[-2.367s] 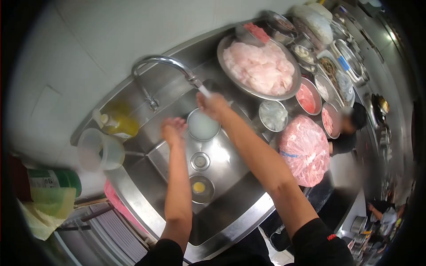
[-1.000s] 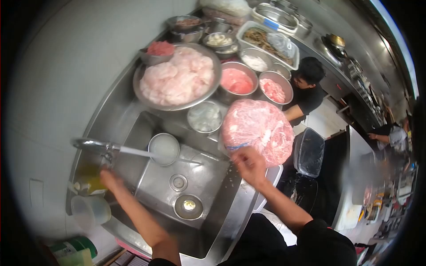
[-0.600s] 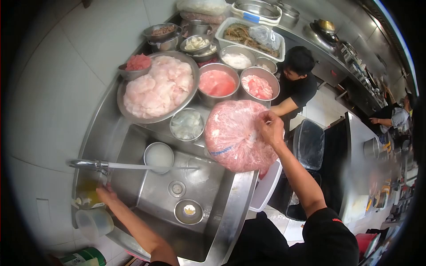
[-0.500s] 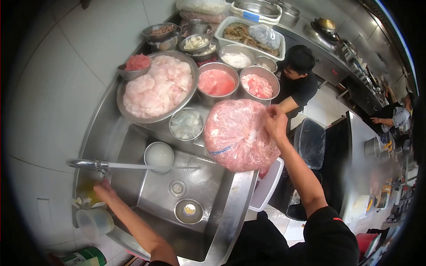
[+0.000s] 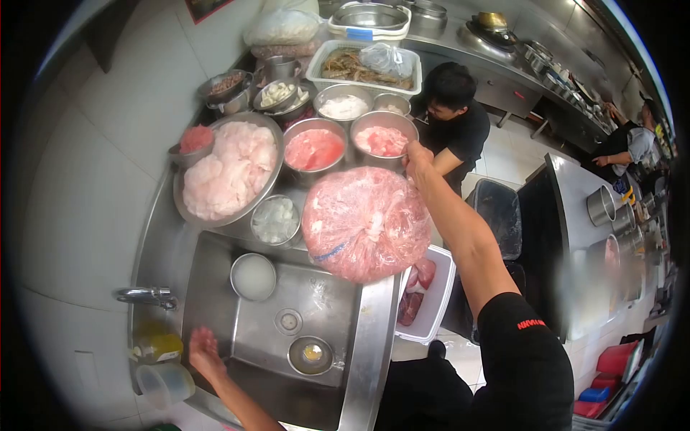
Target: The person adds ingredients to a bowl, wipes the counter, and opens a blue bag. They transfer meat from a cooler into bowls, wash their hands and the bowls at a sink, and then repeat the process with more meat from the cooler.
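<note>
My right hand (image 5: 417, 156) is closed at the near right rim of a steel pot (image 5: 384, 136) of pale pink meat pieces. Just below that hand, a big clear plastic bag of pink meat (image 5: 366, 223) rests across the counter and the sink's edge. My left hand (image 5: 206, 352) hovers over the left side of the steel sink (image 5: 287, 388), slightly blurred, its fingers loosely stretched and nothing visible in them. Close by is the faucet (image 5: 147, 296), with no water running. Inside the sink are a steel bowl of cloudy liquid (image 5: 254, 276) and a smaller steel bowl (image 5: 310, 355).
Behind the sink stand a large basin of pale meat (image 5: 230, 169), a pot of pink liquid (image 5: 314, 147) and a basket of shrimp (image 5: 366, 68). A yellow bottle (image 5: 162, 348) is beside the faucet. A white bin of meat (image 5: 428, 287) and a crouching person (image 5: 460, 108) are to the right.
The water stream from the faucet has stopped. My left hand has moved away from the faucet, toward the sink. My right hand has moved from beside the meat bag to the pot's rim.
</note>
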`<state>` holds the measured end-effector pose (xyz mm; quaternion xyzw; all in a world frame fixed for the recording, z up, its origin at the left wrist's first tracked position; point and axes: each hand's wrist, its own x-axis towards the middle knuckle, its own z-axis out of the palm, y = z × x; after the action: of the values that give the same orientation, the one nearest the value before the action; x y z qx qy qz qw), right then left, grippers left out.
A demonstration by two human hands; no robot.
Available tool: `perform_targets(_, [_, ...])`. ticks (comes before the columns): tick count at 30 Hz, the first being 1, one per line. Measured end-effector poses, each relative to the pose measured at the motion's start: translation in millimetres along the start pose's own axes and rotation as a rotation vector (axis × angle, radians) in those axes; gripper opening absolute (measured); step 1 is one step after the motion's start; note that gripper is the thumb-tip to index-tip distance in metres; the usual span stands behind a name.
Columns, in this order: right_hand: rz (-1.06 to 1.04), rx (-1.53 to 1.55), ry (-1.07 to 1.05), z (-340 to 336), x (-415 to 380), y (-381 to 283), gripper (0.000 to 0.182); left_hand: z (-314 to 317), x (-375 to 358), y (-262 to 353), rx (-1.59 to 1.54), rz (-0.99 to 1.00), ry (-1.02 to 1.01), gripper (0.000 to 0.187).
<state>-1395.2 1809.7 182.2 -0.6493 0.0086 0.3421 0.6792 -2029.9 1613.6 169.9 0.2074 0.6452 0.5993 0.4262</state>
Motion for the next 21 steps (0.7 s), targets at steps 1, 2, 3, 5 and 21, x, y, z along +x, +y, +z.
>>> perform_targets(1, [0.007,0.011,0.006,-5,-2,-4,0.005,-3,-18,-3,0.010,-0.003,-0.018,0.044])
perform_targets(2, [-0.023,0.033,0.004,-13,-5,-12,0.007,-5,-34,-6,0.020,-0.011,-0.041,0.042])
perform_targets(3, [-0.060,0.053,0.005,-23,-9,-24,0.009,-3,-51,-6,0.025,-0.013,-0.058,0.042])
perform_targets(5, [-0.136,0.061,-0.043,-51,-20,-46,0.006,8,-81,-3,0.126,0.036,-0.047,0.035])
perform_targets(21, [-0.239,-0.006,0.290,-520,-227,-95,0.016,314,-474,-97,0.412,-0.758,-1.746,0.068])
